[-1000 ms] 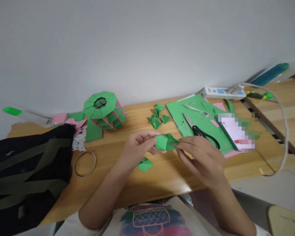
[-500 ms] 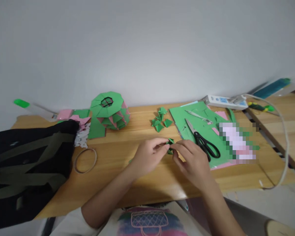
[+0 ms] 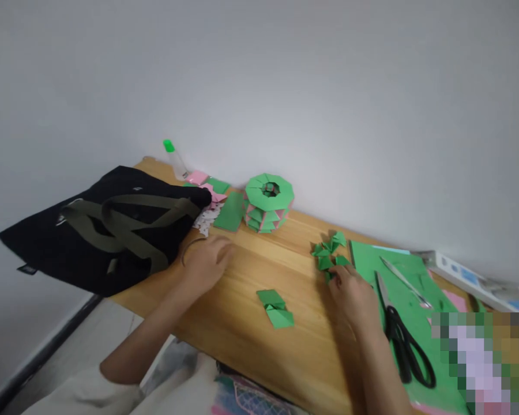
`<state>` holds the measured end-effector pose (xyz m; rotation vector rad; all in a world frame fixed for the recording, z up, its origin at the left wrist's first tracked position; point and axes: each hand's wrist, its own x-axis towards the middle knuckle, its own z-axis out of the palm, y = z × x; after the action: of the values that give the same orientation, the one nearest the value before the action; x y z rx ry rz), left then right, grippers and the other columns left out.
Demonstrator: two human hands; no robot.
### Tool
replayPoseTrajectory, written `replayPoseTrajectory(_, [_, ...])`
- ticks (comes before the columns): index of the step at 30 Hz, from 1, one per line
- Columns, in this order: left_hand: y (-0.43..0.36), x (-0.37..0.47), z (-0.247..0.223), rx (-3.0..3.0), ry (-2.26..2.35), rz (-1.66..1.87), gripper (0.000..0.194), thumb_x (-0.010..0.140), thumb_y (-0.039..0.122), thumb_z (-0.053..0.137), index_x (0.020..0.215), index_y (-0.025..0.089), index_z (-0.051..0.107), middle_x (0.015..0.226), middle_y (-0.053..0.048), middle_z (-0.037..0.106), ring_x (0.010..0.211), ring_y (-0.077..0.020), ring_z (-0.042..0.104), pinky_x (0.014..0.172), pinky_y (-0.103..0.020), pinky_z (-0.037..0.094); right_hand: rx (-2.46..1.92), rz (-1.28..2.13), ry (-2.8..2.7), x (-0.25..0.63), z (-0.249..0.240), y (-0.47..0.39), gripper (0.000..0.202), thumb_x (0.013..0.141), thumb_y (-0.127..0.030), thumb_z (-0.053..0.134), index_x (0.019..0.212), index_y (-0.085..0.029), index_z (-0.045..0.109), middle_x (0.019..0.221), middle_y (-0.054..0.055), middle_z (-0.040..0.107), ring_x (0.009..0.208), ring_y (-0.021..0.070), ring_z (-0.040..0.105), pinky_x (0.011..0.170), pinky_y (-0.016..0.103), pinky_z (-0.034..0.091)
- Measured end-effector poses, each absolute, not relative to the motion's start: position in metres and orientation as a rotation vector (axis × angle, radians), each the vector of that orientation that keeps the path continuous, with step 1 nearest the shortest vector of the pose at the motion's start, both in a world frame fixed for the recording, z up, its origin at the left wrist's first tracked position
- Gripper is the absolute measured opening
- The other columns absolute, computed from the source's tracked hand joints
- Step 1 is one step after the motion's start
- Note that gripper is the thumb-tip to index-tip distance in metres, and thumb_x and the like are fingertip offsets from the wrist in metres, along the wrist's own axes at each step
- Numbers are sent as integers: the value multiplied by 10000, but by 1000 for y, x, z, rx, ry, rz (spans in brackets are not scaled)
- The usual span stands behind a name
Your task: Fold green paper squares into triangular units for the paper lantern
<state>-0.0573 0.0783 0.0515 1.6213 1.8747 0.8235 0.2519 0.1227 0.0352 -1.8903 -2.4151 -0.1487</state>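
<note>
My left hand (image 3: 207, 265) is over the table beside the tan ring (image 3: 188, 246), its fingers apart and nothing seen in them. At the cluster of small folded green paper pieces (image 3: 324, 249), my right hand (image 3: 350, 288) pinches a green piece at its near edge, partly hidden by the fingers. Between the hands, nearer the front, two joined green folded pieces (image 3: 278, 311) lie on the wooden table (image 3: 237, 276). A round green and pink paper model (image 3: 266, 213) stands near the wall.
A black bag (image 3: 125, 230) lies at the left. Behind it are a glue bottle (image 3: 177, 160) and pink and green papers (image 3: 231, 212). Black-handled scissors (image 3: 398, 328) and a clear pen-like tool (image 3: 404, 282) lie on green sheets (image 3: 367, 259); a power strip (image 3: 462, 276) is behind.
The view has swung left. My hands have parted: my left hand has moved toward the ring, my right to the green cluster. The folded piece they held is no longer between them.
</note>
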Motion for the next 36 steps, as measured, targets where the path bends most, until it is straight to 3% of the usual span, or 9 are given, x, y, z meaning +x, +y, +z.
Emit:
replayPoseTrajectory(3, [74, -96, 49, 1601, 2102, 768, 266, 838, 206, 457, 926, 179, 706, 1072, -115, 646, 1067, -299, 566, 985, -440, 405, -1912, -126, -2426, 250, 32, 124, 250, 825, -104, 479, 983, -181, 657, 910, 97, 722, 660, 194, 654, 517, 262, 361])
replayPoseTrajectory(6, [72, -113, 48, 1625, 2156, 675, 275, 822, 189, 466, 938, 182, 715, 1080, -120, 639, 1026, -299, 585, 936, -421, 433, -1969, -90, -2399, 245, 35, 124, 232, 821, -105, 486, 973, -159, 651, 901, 110, 728, 635, 201, 652, 517, 269, 347])
replayPoseTrajectory(11, [67, -112, 40, 1686, 2066, 626, 141, 772, 275, 604, 784, 181, 708, 957, -110, 652, 975, -305, 595, 892, -411, 448, -2054, -55, -2253, 238, 48, 111, 186, 846, -163, 494, 989, -156, 613, 801, 73, 723, 574, 180, 622, 486, 254, 309])
replayPoseTrajectory(15, [58, -103, 32, 1670, 1905, 712, 70, 734, 170, 616, 692, 163, 672, 849, -99, 661, 908, -282, 621, 846, -396, 467, -2004, -5, -2182, 228, 53, 91, 194, 848, -194, 482, 981, -162, 620, 807, 83, 716, 574, 185, 617, 470, 259, 331])
replayPoseTrajectory(20, [34, -78, 48, 1564, 1598, 866, 124, 806, 248, 594, 838, 153, 666, 807, -53, 701, 742, -180, 654, 706, -297, 530, -1706, 209, -2210, 190, 65, 54, 237, 892, -264, 470, 1077, -195, 600, 878, 59, 699, 718, 170, 650, 637, 280, 506])
replayPoseTrajectory(24, [14, -52, 77, 1375, 1062, 1119, 68, 767, 226, 675, 753, 161, 660, 733, -17, 692, 685, -126, 640, 654, -220, 524, -1202, 348, -2142, 144, 83, 20, 449, 895, -250, 523, 1331, -210, 423, 1216, 129, 599, 1028, 228, 605, 807, 372, 521])
replayPoseTrajectory(27, [3, -37, 91, 1237, 793, 1255, 80, 739, 131, 710, 790, 168, 661, 704, 8, 671, 638, -96, 620, 598, -184, 512, -1151, 353, -2026, 124, 89, 1, 409, 891, -192, 512, 1292, -199, 431, 1118, 108, 629, 1005, 213, 604, 838, 367, 510])
replayPoseTrajectory(31, [-5, -28, 94, 1257, 722, 1322, 389, 751, 88, 709, 1110, 218, 632, 722, 31, 655, 656, -94, 631, 621, -187, 530, -1162, 358, -1924, 124, 88, -15, 274, 884, -176, 529, 1157, -193, 503, 942, 59, 658, 854, 178, 624, 749, 308, 512])
replayPoseTrajectory(36, [-8, -25, 89, 1409, 805, 1230, 282, 814, 145, 664, 1085, 224, 669, 843, -6, 703, 782, -119, 672, 740, -215, 533, -1128, 384, -1872, 135, 85, -29, 196, 876, -138, 541, 1062, -198, 550, 853, 29, 668, 759, 154, 626, 697, 275, 498])
